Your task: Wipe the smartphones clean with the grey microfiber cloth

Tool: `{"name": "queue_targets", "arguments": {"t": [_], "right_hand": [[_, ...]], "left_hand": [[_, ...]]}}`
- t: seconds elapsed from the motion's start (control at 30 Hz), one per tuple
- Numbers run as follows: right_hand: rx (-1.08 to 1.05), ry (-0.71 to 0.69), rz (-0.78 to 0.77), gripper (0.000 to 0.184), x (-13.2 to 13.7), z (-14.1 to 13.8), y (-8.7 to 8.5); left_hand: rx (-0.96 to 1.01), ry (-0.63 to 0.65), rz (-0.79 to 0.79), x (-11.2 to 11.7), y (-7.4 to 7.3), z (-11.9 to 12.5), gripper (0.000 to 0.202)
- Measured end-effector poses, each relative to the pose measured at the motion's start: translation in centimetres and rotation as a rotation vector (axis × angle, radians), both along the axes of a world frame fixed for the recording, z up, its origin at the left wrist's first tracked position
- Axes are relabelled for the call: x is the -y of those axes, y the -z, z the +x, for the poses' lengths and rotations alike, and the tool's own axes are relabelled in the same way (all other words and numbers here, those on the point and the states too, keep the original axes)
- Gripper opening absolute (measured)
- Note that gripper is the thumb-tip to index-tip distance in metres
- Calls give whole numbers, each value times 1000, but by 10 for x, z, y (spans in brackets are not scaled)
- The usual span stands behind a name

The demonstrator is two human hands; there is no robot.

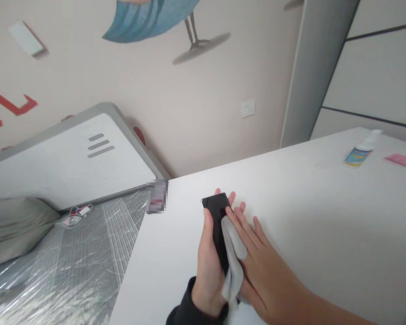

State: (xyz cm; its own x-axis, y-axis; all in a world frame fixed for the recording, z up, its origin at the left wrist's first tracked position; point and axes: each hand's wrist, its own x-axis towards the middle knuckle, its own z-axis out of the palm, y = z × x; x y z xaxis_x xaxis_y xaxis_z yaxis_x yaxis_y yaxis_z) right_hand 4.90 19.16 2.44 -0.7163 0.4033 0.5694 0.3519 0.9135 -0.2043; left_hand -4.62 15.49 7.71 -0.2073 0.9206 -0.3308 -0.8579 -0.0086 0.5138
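Observation:
A black smartphone [217,212] lies in my left hand [208,262], its dark face turned up. The thumb runs along the phone's left edge, and fingertips show past its far and right edges. My right hand [267,266] presses a light grey cloth [235,273] against the right side of the phone. Its fingers are stretched out close together and reach the phone's upper face. Part of the cloth hangs down over the left wrist. The lower end of the phone is hidden by the cloth and the hands.
Both hands are above a white table [307,203]. A spray bottle [362,149] with a coloured label and a pink packet [403,160] are at its right. A blurred-out item [156,197] lies on the left corner. Beyond are a plastic-covered bed [88,253] and a grey cushion [16,225].

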Motion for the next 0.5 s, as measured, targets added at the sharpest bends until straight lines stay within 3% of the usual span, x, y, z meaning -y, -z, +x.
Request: {"name": "queue_targets", "arguments": {"t": [0.07,0.2,0.37,0.5], "right_hand": [[-21,-34,-20,81,5,1,1],[-118,137,-126,76,8,-4,-3],[-98,6,-40,74,14,3,-2],[-148,148,-97,69,12,5,8]], "left_hand": [[-17,-20,29,3,-1,2,46],[-6,79,28,8,-4,10,46],[-39,-54,22,9,-5,15,42],[-14,3,12,12,-2,26,41]]}}
